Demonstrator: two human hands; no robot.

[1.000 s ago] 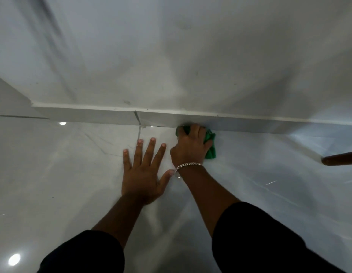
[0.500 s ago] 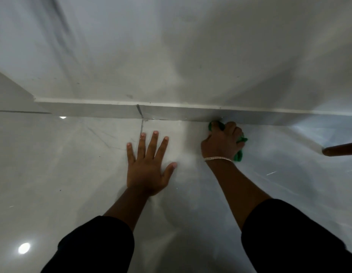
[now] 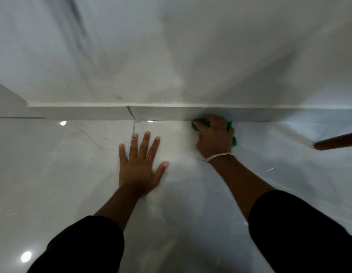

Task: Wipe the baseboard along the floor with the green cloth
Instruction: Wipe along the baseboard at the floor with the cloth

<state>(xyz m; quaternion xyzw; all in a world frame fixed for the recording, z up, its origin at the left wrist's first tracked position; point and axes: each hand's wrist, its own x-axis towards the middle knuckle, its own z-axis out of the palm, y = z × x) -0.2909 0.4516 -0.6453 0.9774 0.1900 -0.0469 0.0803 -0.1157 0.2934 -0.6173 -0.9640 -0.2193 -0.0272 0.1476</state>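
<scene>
A grey baseboard (image 3: 88,113) runs left to right where the pale wall meets the glossy floor, with a joint near its middle. My right hand (image 3: 214,138) is closed on the green cloth (image 3: 197,126) and presses it against the foot of the baseboard, right of the joint. Most of the cloth is hidden under the hand; green shows at the left and right of the knuckles. My left hand (image 3: 140,168) lies flat on the floor, fingers spread, holding nothing, a short way in front of the baseboard.
A brown wooden leg or handle (image 3: 336,143) pokes in from the right edge just above the floor. The wall ends at a corner (image 3: 27,104) on the left. Shiny floor tiles (image 3: 52,174) reflect ceiling lights.
My right hand slid the cloth rightward along the baseboard, then drew back slightly left. My left hand stayed planted on the floor.
</scene>
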